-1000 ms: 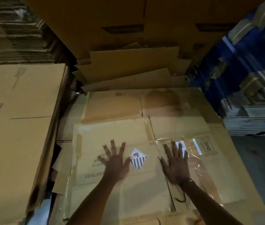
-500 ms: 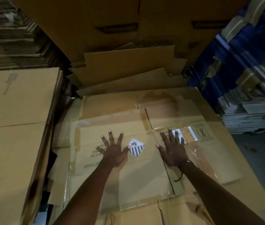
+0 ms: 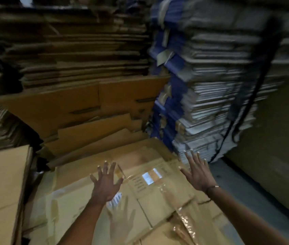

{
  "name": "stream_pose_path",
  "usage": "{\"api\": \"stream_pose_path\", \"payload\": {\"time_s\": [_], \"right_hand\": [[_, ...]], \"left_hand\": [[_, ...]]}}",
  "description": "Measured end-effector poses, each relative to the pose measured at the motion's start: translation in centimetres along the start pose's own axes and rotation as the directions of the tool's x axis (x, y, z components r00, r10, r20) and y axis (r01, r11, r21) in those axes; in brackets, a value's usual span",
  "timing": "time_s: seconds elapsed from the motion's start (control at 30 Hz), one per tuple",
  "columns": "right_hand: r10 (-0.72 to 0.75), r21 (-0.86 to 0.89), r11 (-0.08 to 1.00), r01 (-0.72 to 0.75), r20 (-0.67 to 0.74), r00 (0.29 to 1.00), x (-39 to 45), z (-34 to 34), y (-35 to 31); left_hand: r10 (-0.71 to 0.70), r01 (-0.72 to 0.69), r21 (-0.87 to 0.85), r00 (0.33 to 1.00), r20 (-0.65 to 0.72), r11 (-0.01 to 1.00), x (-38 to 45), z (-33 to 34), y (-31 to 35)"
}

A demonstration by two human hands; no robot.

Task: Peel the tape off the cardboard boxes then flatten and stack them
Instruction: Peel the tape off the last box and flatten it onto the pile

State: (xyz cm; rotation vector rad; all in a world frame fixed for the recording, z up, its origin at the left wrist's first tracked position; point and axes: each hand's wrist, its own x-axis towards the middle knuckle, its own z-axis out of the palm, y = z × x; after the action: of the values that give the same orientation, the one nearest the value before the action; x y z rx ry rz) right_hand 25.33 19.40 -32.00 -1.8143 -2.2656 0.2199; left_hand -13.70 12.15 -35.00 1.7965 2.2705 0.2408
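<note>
A flattened cardboard box [image 3: 80, 197] lies on top of a low stack of flat cardboard in front of me. Shiny clear tape [image 3: 184, 220] and a white label [image 3: 148, 177] still stick to its right part. My left hand [image 3: 105, 183] hovers above the box with fingers spread, its shadow falling on the cardboard below. My right hand [image 3: 197, 172] is lifted over the box's right edge, fingers spread too. Neither hand holds anything. The frame is blurred.
Tall piles of flat brown cardboard [image 3: 80, 50] rise behind. A blue and white pile [image 3: 207, 96] stands at the right with a dark strap [image 3: 257, 89] hanging down it. Another flat cardboard stack [image 3: 0, 191] is at the left. Bare floor [image 3: 243, 188] runs along the right.
Both hands have lifted off the flattened box, where they were pressing flat. The right hand has swung out to the right. My view has tipped upward toward the piles.
</note>
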Motion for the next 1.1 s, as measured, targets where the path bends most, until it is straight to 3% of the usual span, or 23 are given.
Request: {"api": "stream_pose_path", "payload": {"time_s": [0.23,0.43,0.6,0.8,1.1], "right_hand": [[0.124,0.013,0.992,-0.125,-0.248,0.961,-8.6,-17.1,8.9],[0.31,0.052,0.945,-0.324,-0.465,0.829,-23.2,-29.3,19.8],[0.436,0.04,0.866,-0.498,-0.547,0.714,-39.5,-35.3,29.7],[0.597,0.059,0.721,-0.69,-0.559,0.576,-60.6,-38.5,39.4],[0.785,0.128,0.481,-0.867,-0.503,0.361,-82.7,-37.8,47.3]], "left_hand": [[0.242,-0.25,-0.02,0.949,-0.201,0.968,-0.2,-11.3,17.3],[0.476,-0.504,-0.055,0.841,-0.258,0.862,-6.5,-15.3,35.9],[0.618,-0.665,-0.109,0.733,-0.283,0.739,-16.2,-12.9,51.3],[0.781,-0.81,-0.116,0.585,-0.217,0.575,-30.8,-6.2,67.3],[0.929,-0.928,-0.095,0.366,-0.064,0.359,-47.7,2.8,81.7]]}}
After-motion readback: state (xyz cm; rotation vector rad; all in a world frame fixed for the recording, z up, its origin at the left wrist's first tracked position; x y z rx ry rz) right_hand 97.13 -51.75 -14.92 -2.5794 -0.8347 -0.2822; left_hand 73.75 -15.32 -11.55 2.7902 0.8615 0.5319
